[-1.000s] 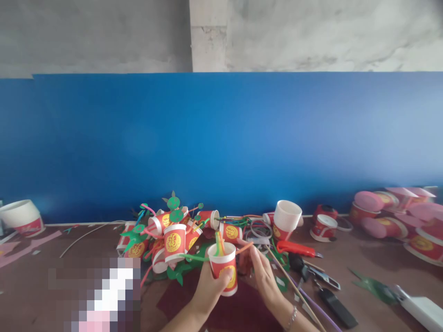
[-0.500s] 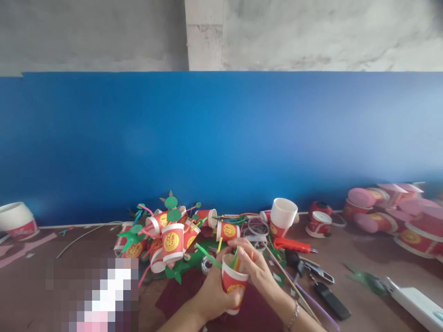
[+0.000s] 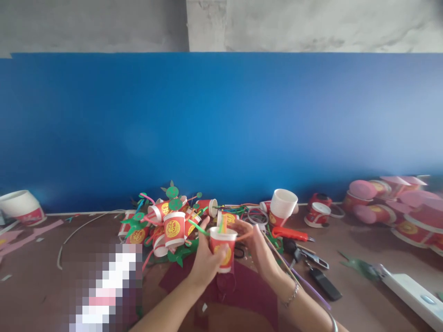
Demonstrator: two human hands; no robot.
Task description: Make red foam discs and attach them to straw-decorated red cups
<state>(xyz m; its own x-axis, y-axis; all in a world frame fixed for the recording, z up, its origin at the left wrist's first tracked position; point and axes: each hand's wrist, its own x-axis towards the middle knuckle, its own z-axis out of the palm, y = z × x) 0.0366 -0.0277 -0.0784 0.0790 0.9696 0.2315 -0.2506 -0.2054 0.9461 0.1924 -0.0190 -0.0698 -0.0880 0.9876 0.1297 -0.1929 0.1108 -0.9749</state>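
A red and white paper cup [image 3: 223, 258] with a yellow emblem stands upright in my left hand [image 3: 204, 263], whose thumb lies across its front. From the cup's left side sticks a bright green strip [image 3: 198, 228], and an orange strip [image 3: 244, 236] reaches out on the right. Thin yellow and green strips [image 3: 222, 226] rise out of its mouth. My right hand [image 3: 259, 246] is beside the cup, with thumb and fingers around the outer end of the orange strip; the exact contact is partly hidden. Under both hands lies a dark maroon sheet [image 3: 249, 299].
Behind my left hand is a pile of decorated cups [image 3: 174, 230] with green paper pieces. To the right are a cup stack [image 3: 282, 210], an orange utility knife [image 3: 290, 233], keys with a black fob [image 3: 325, 283] and a white glue gun [image 3: 411, 295]. Pink-topped cups [image 3: 377, 214] stand farther right.
The cup has come more upright and sits slightly higher and farther left in view. My right hand has moved from the cup's mouth to its right side, where the orange strip now sticks out.
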